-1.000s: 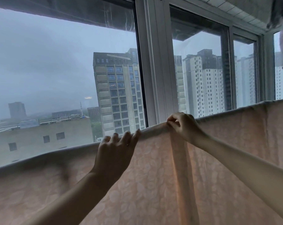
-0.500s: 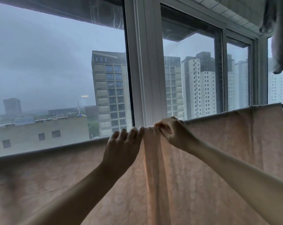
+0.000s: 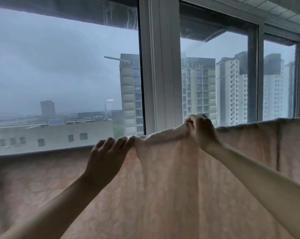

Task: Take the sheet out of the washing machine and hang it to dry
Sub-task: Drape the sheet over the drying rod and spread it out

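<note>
A pale pink sheet (image 3: 163,187) with a faint floral pattern hangs draped over a horizontal line or rail across the whole width of the view, in front of the window. My left hand (image 3: 106,156) rests with fingers together on the sheet's top edge at centre left. My right hand (image 3: 201,131) is clenched on a bunched fold of the top edge, lifted slightly above the line. Between the hands the cloth is gathered into a ridge. The rail itself is hidden under the cloth.
Large windows with a thick white frame post (image 3: 160,66) stand right behind the sheet. Tall apartment blocks (image 3: 230,90) and grey sky show through the glass. A tiled ceiling (image 3: 275,9) is at the top right.
My right hand has pulled the gathered fold of the sheet to the right and slightly up. The left hand stays on the top edge. The view shifted left, hiding the hanging cloth at upper right.
</note>
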Motion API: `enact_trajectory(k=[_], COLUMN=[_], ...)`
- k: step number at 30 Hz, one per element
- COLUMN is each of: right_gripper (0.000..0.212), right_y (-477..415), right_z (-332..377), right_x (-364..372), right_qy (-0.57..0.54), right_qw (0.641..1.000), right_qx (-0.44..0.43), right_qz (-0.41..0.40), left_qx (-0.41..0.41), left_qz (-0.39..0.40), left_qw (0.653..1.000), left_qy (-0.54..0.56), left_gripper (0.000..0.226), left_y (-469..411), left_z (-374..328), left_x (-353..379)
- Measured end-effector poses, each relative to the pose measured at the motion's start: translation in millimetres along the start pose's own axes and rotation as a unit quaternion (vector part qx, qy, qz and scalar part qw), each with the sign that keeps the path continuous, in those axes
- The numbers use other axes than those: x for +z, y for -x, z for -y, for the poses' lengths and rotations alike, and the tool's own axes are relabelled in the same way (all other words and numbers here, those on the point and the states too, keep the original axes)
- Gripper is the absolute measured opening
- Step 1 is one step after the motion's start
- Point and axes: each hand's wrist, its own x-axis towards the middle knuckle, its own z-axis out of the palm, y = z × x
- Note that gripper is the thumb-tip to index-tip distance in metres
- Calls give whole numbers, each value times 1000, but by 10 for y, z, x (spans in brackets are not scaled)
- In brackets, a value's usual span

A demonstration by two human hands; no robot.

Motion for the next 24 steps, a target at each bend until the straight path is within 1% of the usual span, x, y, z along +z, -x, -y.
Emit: enact_trajectory(k=[2, 3, 7, 10, 14, 17, 19, 21, 24], right_gripper=[13, 13, 22, 18, 8, 9, 12, 13, 15], right_y=[78, 114, 197, 197, 206, 121, 10, -60, -30], right_z=[-60, -22, 322, 457, 445, 377, 284, 194, 117], right_x=[-15, -16, -22, 21, 75, 105, 83, 47, 15], right_qy=[17, 7, -53, -69, -108, -79, -68, -67, -63], right_qw=[1000, 1000, 986, 980, 985, 989, 993, 994, 991], right_qx=[1, -20, -118, -157, -122, -114, -90, -63, -60], right_qz=[8, 17, 106, 106, 62, 52, 42, 54, 97], left_qx=[4, 6, 4, 1, -5, -12, -13, -13, -18], left_qz=[3, 5, 5, 9, 15, 19, 25, 32, 47], left_qw=[1000, 1000, 1000, 1000, 1000, 1000, 999, 999, 998], left_qy=[0, 0, 2, 6, 7, 8, 16, 21, 26], left_gripper=[34, 34, 36, 36, 38, 39, 42, 44, 49], left_y=[1, -3, -29, -24, -16, -46, -57, -79, -146], left_z=[-6, -4, -7, -4, -8, -26, -50, -86, -150], left_x=[-8, -10, 9, 16, 9, 10, 4, -6, 12])
